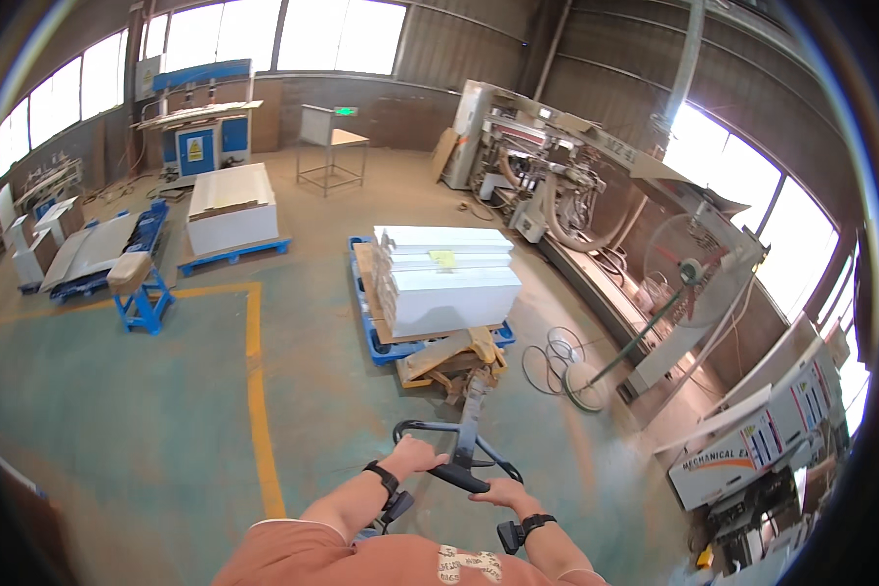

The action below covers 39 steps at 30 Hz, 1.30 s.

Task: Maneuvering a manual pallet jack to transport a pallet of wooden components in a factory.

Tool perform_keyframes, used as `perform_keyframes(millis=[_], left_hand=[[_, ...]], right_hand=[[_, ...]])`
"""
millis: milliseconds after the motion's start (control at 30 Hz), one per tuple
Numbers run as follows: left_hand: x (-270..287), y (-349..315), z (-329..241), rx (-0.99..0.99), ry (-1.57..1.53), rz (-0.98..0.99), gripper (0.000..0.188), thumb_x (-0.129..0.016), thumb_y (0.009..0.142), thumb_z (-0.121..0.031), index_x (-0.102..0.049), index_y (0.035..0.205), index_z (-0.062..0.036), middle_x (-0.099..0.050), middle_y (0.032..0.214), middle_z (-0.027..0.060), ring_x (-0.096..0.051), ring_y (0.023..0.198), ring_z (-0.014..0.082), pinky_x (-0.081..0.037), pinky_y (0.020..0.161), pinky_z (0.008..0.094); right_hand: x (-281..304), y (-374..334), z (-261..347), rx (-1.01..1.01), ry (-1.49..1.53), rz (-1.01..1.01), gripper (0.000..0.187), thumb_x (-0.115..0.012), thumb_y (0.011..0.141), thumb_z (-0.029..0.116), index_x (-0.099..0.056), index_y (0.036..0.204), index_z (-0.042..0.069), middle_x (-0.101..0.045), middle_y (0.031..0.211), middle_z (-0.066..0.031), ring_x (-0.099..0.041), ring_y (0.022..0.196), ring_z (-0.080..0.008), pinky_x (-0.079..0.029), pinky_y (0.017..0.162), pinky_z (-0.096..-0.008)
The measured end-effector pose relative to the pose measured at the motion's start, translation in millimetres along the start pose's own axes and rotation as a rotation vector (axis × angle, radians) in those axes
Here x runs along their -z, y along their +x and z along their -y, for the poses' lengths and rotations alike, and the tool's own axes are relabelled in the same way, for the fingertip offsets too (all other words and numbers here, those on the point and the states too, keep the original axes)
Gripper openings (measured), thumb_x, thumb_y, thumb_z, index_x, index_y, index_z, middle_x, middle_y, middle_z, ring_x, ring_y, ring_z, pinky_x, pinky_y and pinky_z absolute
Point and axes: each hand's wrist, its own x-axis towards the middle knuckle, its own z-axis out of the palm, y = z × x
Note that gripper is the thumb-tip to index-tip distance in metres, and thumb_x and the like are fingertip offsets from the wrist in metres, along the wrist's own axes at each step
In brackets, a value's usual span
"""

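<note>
Both my hands grip the black loop handle [459, 476] of a yellow pallet jack [459, 354]. My left hand [412, 455] is wrapped round the handle's left side, and my right hand [504, 493] closes on its right side. From the handle a grey shaft runs forward to the jack's body, which stands at the near end of a blue pallet [365, 314]. Stacked white panels [451, 293] lie on that pallet over a brown board, with a yellow-green paper slip [443, 259] on them. The jack's forks are hidden.
Another blue pallet [236, 254] with white panels stands far left, near a blue stool [145, 301]. A large machine [557, 181] lines the right wall. A standing fan [689, 273] and coiled strips [557, 366] are nearer. A yellow line [255, 391] crosses the floor on the left.
</note>
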Motion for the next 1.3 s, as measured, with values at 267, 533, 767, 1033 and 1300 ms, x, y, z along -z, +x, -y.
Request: perform_keyframes(millis=[267, 533, 767, 1033, 1300], left_hand=[[29, -33, -5, -0.006, 0.013, 0.060, 0.067, -0.026, 0.088, -0.057, -0.069, 0.078, -0.0058, -0.066, 0.080, 0.0107, -0.062, 0.081, 0.0265, -0.037, 0.082, 0.0405], [87, -74, -9, -0.003, -0.016, -0.022, 0.066, -0.028, 0.086, -0.059, -0.069, 0.075, -0.0088, -0.066, 0.078, 0.0104, -0.063, 0.078, 0.0251, -0.044, 0.071, 0.0366], [176, -109, -3, -0.025, -0.235, -0.127, 0.053, -0.039, 0.083, -0.057, -0.068, 0.084, -0.0123, -0.064, 0.066, 0.0071, -0.063, 0.069, 0.0246, -0.048, 0.064, 0.0361], [240, -46, 72, -0.186, -0.826, -0.781, 0.026, -0.056, 0.085, -0.026, -0.063, 0.082, -0.0020, -0.060, 0.068, 0.0059, -0.055, 0.065, 0.0128, -0.043, 0.060, 0.0259], [279, 80, 78, -0.420, -1.225, -0.805, 0.024, -0.053, 0.089, -0.023, -0.058, 0.085, -0.0005, -0.054, 0.066, 0.0001, -0.047, 0.062, 0.0090, -0.038, 0.056, 0.0248]], right_hand=[[15, -47, 28, 0.021, 0.018, 0.049, 0.065, -0.056, 0.061, 0.072, -0.064, 0.087, 0.013, -0.058, 0.060, -0.0029, -0.059, 0.059, -0.0181, -0.044, 0.056, -0.0314], [51, -78, 58, 0.013, 0.079, 0.133, 0.065, -0.055, 0.062, 0.072, -0.063, 0.083, 0.012, -0.057, 0.060, -0.0022, -0.059, 0.055, -0.0143, -0.044, 0.051, -0.0274], [130, -133, 107, 0.133, 0.230, 0.145, 0.065, -0.058, 0.067, 0.067, -0.057, 0.098, 0.010, -0.057, 0.060, -0.0043, -0.060, 0.058, -0.0156, -0.046, 0.052, -0.0292], [203, -112, 103, 0.521, 0.290, -0.551, 0.053, -0.071, 0.069, 0.042, -0.053, 0.105, 0.008, -0.062, 0.080, -0.0098, -0.061, 0.073, -0.0257, -0.048, 0.062, -0.0302], [262, -49, 50, 0.372, 0.254, -1.594, 0.035, -0.075, 0.056, 0.005, -0.057, 0.086, 0.008, -0.057, 0.077, -0.0084, -0.058, 0.069, -0.0272, -0.047, 0.060, -0.0334]])
